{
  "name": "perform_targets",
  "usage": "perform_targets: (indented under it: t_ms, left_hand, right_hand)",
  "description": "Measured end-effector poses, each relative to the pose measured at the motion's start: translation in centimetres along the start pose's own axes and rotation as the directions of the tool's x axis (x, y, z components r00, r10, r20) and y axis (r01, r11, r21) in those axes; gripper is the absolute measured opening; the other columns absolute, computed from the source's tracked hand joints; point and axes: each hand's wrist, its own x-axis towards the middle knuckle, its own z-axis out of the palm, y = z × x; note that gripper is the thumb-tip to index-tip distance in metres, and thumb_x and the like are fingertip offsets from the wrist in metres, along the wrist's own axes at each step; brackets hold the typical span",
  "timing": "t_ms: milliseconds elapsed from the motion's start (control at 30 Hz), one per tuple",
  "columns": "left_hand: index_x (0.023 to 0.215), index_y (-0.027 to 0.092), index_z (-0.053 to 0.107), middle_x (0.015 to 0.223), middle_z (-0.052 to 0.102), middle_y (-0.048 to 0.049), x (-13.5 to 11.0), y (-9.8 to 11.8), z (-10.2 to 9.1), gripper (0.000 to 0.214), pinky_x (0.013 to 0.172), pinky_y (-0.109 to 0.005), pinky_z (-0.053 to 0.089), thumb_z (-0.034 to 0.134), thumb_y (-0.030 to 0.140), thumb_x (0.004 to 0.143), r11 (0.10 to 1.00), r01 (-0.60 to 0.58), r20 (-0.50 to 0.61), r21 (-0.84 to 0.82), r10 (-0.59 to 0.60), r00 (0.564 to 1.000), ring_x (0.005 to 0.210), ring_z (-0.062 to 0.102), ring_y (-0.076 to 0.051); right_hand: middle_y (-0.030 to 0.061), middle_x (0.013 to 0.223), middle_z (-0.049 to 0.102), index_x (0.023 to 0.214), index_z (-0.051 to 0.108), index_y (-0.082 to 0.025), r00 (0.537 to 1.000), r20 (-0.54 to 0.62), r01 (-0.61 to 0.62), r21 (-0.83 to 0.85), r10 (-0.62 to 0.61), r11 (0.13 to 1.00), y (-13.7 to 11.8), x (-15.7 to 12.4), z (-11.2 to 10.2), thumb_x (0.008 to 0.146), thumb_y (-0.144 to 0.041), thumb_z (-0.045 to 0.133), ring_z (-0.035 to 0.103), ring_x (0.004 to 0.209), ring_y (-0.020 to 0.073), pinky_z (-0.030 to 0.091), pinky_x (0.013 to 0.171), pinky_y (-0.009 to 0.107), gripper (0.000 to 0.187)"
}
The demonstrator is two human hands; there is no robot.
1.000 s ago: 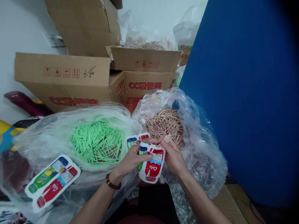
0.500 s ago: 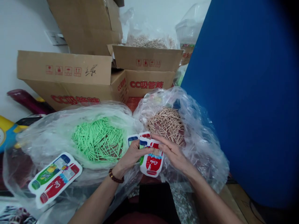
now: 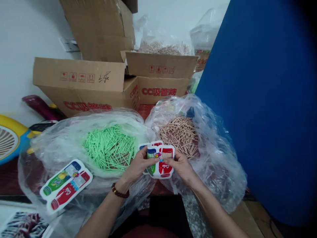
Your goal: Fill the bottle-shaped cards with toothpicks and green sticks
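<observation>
Both my hands hold a small stack of printed packs point(image 3: 160, 158) shaped like two bottles, one green and one red marked "Cola". My left hand point(image 3: 138, 165), with a bead bracelet at the wrist, grips the stack from the left. My right hand point(image 3: 180, 166) pinches its lower right edge. The red side holds tan sticks showing through its clear window. Just beyond the hands lie a clear bag of green sticks point(image 3: 109, 147) and a clear bag of tan sticks point(image 3: 180, 134).
Another bottle-shaped pack point(image 3: 65, 185) lies on the plastic at the lower left. Cardboard boxes point(image 3: 81, 82) with red print are stacked behind the bags. A blue panel point(image 3: 260, 99) fills the right side. A yellow and blue fan-like object point(image 3: 11, 138) sits far left.
My right hand has left the tan stick bag and come down onto the pack's lower edge. The pack now stands more upright between both hands. The view has shifted left.
</observation>
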Motion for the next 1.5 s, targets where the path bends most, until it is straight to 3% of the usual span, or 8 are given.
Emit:
perform_targets:
  t_ms: [167,500,633,800,1000,1167,1500]
  left_hand:
    - [0.099,0.016,0.064,0.086,0.074,-0.0014,-0.9,0.5,0.0,0.038,0.068,-0.026,0.054,0.080,0.019,0.065,1.000,0.014,-0.053,0.007,-0.013,0.999,0.069,0.067,-0.014]
    - [0.087,0.012,0.068,0.078,0.073,-0.0041,-2.1,0.4,-0.1,0.024,0.064,-0.027,0.053,0.078,0.020,0.067,0.994,0.107,-0.024,0.005,-0.107,0.994,0.064,0.065,-0.015]
    - [0.079,0.011,0.069,0.071,0.072,-0.0023,-2.1,0.4,-0.3,0.020,0.060,-0.025,0.052,0.079,0.018,0.064,0.992,0.116,-0.042,0.041,-0.114,0.993,0.059,0.063,-0.014]
    - [0.081,0.011,0.070,0.073,0.072,-0.0022,-2.1,0.4,-0.5,0.018,0.060,-0.023,0.049,0.076,0.015,0.065,0.992,0.104,-0.108,0.070,-0.096,0.989,0.060,0.062,-0.013]
    - [0.089,0.011,0.070,0.073,0.071,-0.0035,-2.4,-0.6,-1.0,0.024,0.064,-0.027,0.050,0.076,0.019,0.067,0.989,0.124,-0.045,0.076,-0.121,0.992,0.063,0.063,-0.016]
    - [0.091,0.011,0.071,0.077,0.072,-0.0053,-2.8,-0.5,-1.2,0.027,0.069,-0.030,0.050,0.076,0.023,0.068,0.989,0.094,-0.040,0.110,-0.090,0.995,0.070,0.064,-0.019]
    - [0.093,0.011,0.070,0.083,0.073,-0.0056,-3.2,-1.2,-2.1,0.033,0.069,-0.030,0.052,0.079,0.023,0.063,0.988,0.139,-0.074,0.066,-0.134,0.988,0.068,0.065,-0.018]
  right_hand:
    - [0.0012,0.081,0.074,0.087,0.070,-0.017,0.999,0.047,0.025,-0.001,-0.025,1.000,0.1,0.1,0.3,0.060,-0.028,0.080,0.066,0.067,0.0161,0.052,0.068,0.030,0.031]
    - [-0.0006,0.077,0.073,0.084,0.070,-0.017,0.992,0.124,0.032,-0.057,-0.025,0.998,1.0,-0.5,1.2,0.060,-0.028,0.080,0.064,0.065,0.0147,0.051,0.066,0.028,0.028]
    - [-0.0010,0.082,0.073,0.088,0.069,-0.018,0.986,0.163,0.044,-0.077,-0.031,0.996,1.1,-0.5,1.1,0.061,-0.028,0.080,0.064,0.071,0.0156,0.051,0.072,0.030,0.030]
    - [-0.0006,0.079,0.071,0.083,0.069,-0.017,0.976,0.215,-0.011,-0.081,0.028,0.997,1.5,-0.3,0.5,0.061,-0.033,0.081,0.063,0.071,0.0154,0.050,0.073,0.030,0.029]
    - [-0.0001,0.086,0.073,0.092,0.070,-0.018,0.966,0.255,-0.043,-0.024,0.048,0.999,2.4,-0.2,0.9,0.060,-0.030,0.081,0.065,0.077,0.0170,0.049,0.079,0.032,0.036]
    - [0.0011,0.085,0.074,0.090,0.070,-0.017,0.972,0.227,-0.053,-0.059,0.065,0.997,2.6,-0.2,0.9,0.061,-0.031,0.080,0.065,0.074,0.0171,0.050,0.075,0.032,0.033]
    - [0.0000,0.080,0.071,0.087,0.069,-0.017,0.989,0.141,-0.002,-0.203,0.031,0.979,3.4,0.2,0.2,0.065,-0.033,0.078,0.063,0.071,0.0166,0.050,0.072,0.031,0.028]
